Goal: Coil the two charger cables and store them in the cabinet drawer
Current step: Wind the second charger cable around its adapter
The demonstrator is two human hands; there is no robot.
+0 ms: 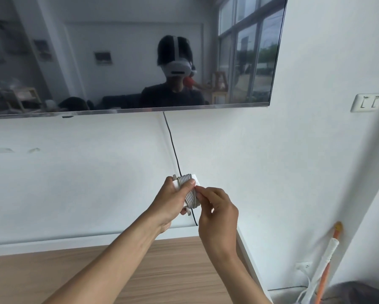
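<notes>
Cable, wound round its white charger block, is held above the cabinet top, the left hand clamping the coils tight while the right hand pinches its end, probably to tuck it.
</notes>
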